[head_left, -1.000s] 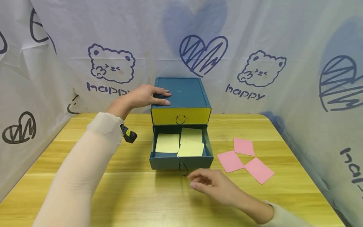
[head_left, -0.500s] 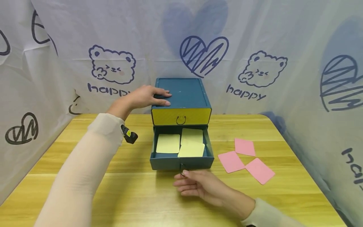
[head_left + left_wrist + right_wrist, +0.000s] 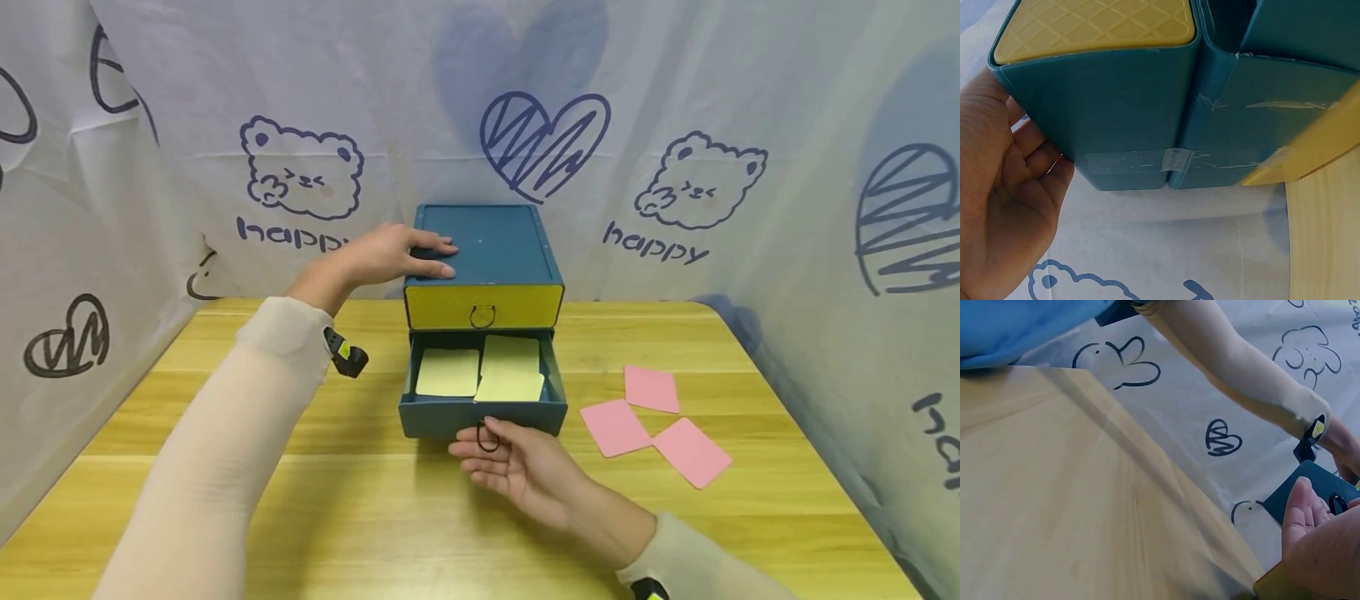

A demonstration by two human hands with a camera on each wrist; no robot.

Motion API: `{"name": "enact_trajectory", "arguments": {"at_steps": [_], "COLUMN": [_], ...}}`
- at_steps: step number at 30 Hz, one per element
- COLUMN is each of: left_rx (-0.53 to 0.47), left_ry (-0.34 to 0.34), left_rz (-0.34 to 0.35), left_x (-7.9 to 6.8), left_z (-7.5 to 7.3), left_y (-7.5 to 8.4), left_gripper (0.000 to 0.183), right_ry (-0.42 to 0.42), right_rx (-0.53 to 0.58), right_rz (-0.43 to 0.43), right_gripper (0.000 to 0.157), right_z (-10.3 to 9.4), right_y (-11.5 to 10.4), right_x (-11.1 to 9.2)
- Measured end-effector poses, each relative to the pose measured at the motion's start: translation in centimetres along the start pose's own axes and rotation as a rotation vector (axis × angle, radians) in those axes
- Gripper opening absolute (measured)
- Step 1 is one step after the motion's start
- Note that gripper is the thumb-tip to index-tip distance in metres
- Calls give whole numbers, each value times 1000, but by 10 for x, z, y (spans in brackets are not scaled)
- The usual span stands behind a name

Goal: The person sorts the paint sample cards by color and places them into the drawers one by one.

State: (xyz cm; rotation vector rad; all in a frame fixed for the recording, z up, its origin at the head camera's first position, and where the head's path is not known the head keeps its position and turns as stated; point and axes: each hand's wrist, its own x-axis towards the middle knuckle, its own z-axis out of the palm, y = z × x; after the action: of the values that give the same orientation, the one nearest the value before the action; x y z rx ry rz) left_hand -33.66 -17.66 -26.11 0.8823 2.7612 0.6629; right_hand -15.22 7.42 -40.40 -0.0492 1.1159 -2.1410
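A blue two-drawer box (image 3: 480, 242) with a yellow upper drawer front (image 3: 517, 307) stands at the back of the table. My left hand (image 3: 386, 254) rests on the left of its top, fingers spread; the left wrist view shows that hand (image 3: 1016, 206) at the box's edge. The lower blue drawer (image 3: 438, 421) is pulled out, with three pale yellow cards (image 3: 447, 372) inside. My right hand (image 3: 536, 475) is at its front, thumb by the black ring pull (image 3: 487, 444) and fairly straight fingers under the drawer front. The right wrist view shows the fingers (image 3: 1300, 506) beside the ring.
Three pink cards (image 3: 617, 428) lie on the wooden table (image 3: 337, 517), right of the drawer. A white printed cloth (image 3: 420, 100) hangs close behind the box and along both sides.
My right hand has come left to the ring pull and turned, fingers extending under the drawer front. The lower drawer has slid slightly inward. The left hand stays on the box.
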Motion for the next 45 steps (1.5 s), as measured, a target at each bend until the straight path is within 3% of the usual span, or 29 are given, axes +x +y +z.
{"name": "enact_trajectory", "arguments": {"at_steps": [12,29,34,38,42,45], "left_rx": [-13,-14,-14,-20,-28,-26], "left_ry": [1,4,-1,-7,-8,-6], "left_rz": [1,-15,-14,-5,3,0], "left_x": [1,0,0,1,1,1], "left_z": [0,-1,0,1,0,0], "left_y": [3,3,4,2,1,0], "left_gripper": [65,65,65,65,65,65], "right_ry": [15,102,88,96,122,149], "right_rx": [-12,0,-20,-64,-75,-75], "right_rz": [-64,-113,-120,-98,-71,-65], "right_gripper": [34,31,34,46,57,56], "right_z": [-18,-29,-31,-35,-42,-47], "right_y": [-19,-46,-45,-36,-27,-21], "right_x": [37,85,85,75,66,63]}}
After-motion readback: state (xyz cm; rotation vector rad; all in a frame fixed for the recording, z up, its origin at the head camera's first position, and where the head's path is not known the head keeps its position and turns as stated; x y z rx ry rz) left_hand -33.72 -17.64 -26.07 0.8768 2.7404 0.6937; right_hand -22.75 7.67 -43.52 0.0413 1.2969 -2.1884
